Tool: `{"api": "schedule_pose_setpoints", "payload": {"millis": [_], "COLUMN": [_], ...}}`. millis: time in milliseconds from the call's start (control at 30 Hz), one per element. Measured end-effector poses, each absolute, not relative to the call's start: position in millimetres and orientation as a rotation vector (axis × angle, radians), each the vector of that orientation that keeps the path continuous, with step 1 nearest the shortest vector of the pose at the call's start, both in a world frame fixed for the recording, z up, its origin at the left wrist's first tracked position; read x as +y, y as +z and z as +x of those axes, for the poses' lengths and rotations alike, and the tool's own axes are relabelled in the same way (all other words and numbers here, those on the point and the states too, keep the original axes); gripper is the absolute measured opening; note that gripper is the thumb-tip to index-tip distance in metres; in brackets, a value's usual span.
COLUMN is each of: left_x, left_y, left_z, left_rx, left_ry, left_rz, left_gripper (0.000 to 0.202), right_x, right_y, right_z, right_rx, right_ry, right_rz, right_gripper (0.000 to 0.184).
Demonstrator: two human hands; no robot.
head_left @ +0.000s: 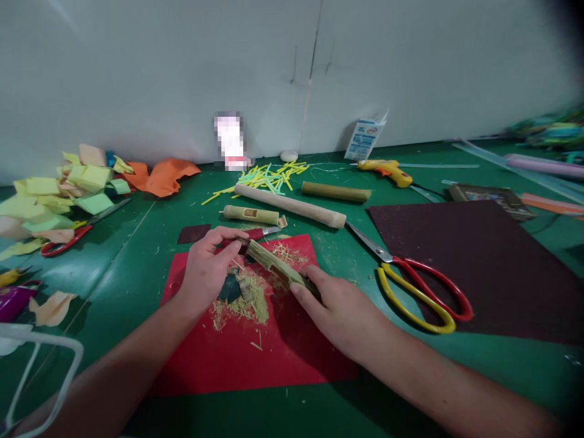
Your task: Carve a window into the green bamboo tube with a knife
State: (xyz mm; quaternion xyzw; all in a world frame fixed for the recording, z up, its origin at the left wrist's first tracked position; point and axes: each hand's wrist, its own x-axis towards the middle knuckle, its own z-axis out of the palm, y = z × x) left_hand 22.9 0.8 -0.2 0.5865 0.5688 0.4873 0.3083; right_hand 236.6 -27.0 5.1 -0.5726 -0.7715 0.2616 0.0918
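At centre frame, over a red mat [283, 359] catching shavings [249, 304], the right hand [337, 310] grips the bamboo stick [274, 263] steady while the left hand [207, 274] pinches the knife [258, 233].

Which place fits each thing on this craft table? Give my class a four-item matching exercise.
Things:
1. glue gun
2. big scissors
3. bamboo stick
4. paper scraps

Places:
a. in the right hand, over the red mat
b. far left
c. at the back, near the wall
d. partly on the dark sheet

Pairs: 1-c, 2-d, 3-a, 4-b
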Motion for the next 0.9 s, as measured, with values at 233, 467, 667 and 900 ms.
{"api": "schedule_pose_setpoints", "payload": {"millis": [233,467,667,900], "left_x": [0,6,9,13], "left_y": [1,-6,-9,-12], "left_z": [22,10,7,3], "left_rx": [1.459,1.380,1.310,1.265], "left_ry": [1.146,0.999,0.825,0.865], "left_rz": [1.935,2.288,2.565,2.725], "left_gripper": [0.018,0.020,0.039,0.023], "right_x": [-28,-29,-29,-27], "right_y": [4,4,1,1], "right_z": [236,237,237,236], "right_rx": [-2.283,-2.285,-2.277,-2.280], "right_ry": [0.782,0.775,0.785,0.803], "right_rz": [-1.694,-1.701,-1.698,-1.708], "right_gripper": [0.030,0.030,0.030,0.030]}}
